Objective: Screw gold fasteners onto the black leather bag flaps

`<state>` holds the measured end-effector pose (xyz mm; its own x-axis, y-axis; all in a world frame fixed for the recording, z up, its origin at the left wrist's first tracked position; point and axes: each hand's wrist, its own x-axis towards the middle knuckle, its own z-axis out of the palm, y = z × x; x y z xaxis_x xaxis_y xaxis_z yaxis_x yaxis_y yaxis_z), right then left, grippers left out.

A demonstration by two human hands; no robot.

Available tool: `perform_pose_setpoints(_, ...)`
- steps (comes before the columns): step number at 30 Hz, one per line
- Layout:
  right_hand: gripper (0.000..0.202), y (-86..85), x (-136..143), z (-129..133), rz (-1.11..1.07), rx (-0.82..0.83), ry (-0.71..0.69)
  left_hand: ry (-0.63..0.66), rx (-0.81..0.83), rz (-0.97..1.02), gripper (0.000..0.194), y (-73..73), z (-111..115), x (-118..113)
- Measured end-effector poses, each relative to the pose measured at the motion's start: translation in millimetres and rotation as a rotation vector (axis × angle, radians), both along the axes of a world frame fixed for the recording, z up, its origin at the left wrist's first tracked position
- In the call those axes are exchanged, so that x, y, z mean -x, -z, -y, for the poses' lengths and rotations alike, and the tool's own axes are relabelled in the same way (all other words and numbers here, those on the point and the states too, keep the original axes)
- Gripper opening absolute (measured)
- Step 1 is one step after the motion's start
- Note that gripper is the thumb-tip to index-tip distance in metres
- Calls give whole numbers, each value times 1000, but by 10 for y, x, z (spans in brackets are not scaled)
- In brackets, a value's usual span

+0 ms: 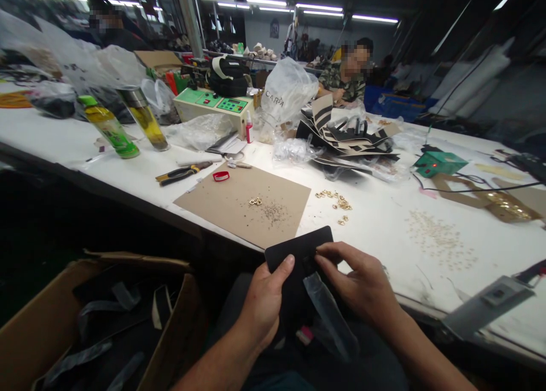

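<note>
A flat black panel with rounded corners [294, 250] is held above my lap at the table's front edge. My left hand [265, 300] grips its left side, thumb lying on top. At the panel's right side my right hand [356, 274] pinches with thumb and forefinger; what is between those fingertips, if anything, is too small to make out. A strap wrapped in clear plastic [328, 311] hangs down from the panel between my hands. Beyond, a brown cardboard sheet [213, 209] carries a few gold rings [255, 201] and scattered tiny dark bits [275, 213].
Gold rings [341, 202] and small pale pieces [439, 237] lie on the white table. Pliers [183, 173], two bottles [113, 128], a green-topped machine [217, 109] and black panels [345, 138] stand farther back. A cardboard box [183, 317] is at lower left. Another person [341, 81] sits across.
</note>
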<state>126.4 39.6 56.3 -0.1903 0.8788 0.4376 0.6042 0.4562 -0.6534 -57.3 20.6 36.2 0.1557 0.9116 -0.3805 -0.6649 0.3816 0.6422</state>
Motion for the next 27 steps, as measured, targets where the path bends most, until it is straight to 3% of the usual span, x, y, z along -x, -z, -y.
perform_pose_setpoints(4,5,-73,16,139,-173,137,54,-22,-5,-7,44,-50,-6,28)
perform_pose_setpoints(7,4,-57,84,208,-250,126,15,-29,-11,0,44,-83,13,16)
perform_pose_setpoints(12,6,27,195,245,-256,156,39,-35,-48,-6,44,-112,85,-12)
perform_pose_setpoints(16,6,44,201,264,-197,88,46,-33,-96,-53,40,-96,132,-3)
perform_pose_setpoints(21,7,28,169,308,-97,22,59,-1,-166,-176,37,-78,186,23)
perform_pose_setpoints(27,10,67,173,329,-168,5,66,35,-238,-429,43,-162,222,-1)
